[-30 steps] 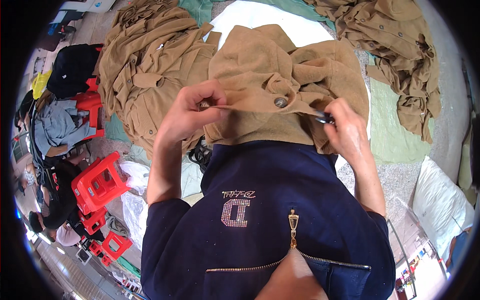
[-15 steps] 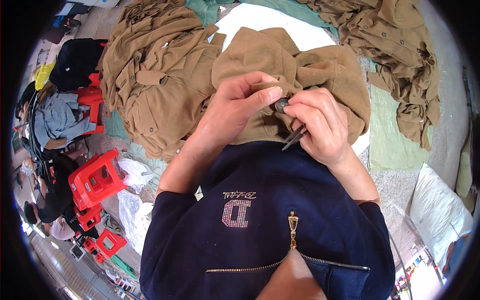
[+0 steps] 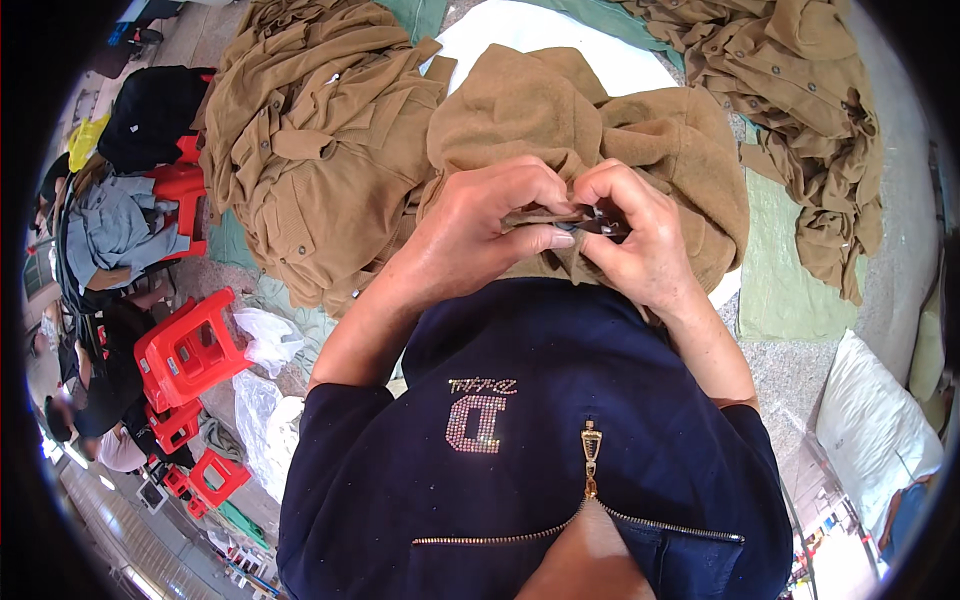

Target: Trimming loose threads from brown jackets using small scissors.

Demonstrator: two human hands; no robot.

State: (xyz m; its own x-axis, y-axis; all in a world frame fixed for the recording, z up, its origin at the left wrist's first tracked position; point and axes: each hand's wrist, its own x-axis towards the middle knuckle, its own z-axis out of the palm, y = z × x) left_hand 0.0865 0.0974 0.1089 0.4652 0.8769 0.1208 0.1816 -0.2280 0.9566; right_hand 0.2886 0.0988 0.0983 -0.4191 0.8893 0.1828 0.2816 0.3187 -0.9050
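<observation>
The left hand (image 3: 480,235) is curled shut, its thumb and fingers pinching a fold of the tan garment (image 3: 590,130) that lies bunched in front of the person's chest. The right hand (image 3: 640,240) meets it from the right, fingertips touching those of the left, and is closed around a small dark tool (image 3: 590,226) of which only a short glinting part shows between the fingers; what kind of tool it is cannot be told. Both hands press on the near edge of the garment, which heaps up away from them and lies partly over a white cloth (image 3: 560,40).

Nearer than the hands is the person's dark blue top (image 3: 560,440), with a sparkling emblem and a gold zip pull (image 3: 591,450).

To the left of the held garment lies a pile of tan shirts (image 3: 310,150), collars and buttoned plackets showing, just beside it. At the far right a second heap of tan shirts (image 3: 790,100) spreads over a pale green sheet (image 3: 790,280). A white sack (image 3: 880,420) sits at the near right.

On the left, well apart from the hands, stand red plastic stools (image 3: 190,350), crumpled clear plastic bags (image 3: 265,340) on the floor beside them, and a black bundle (image 3: 150,115) farther off. Other people sit at the far left rim.
</observation>
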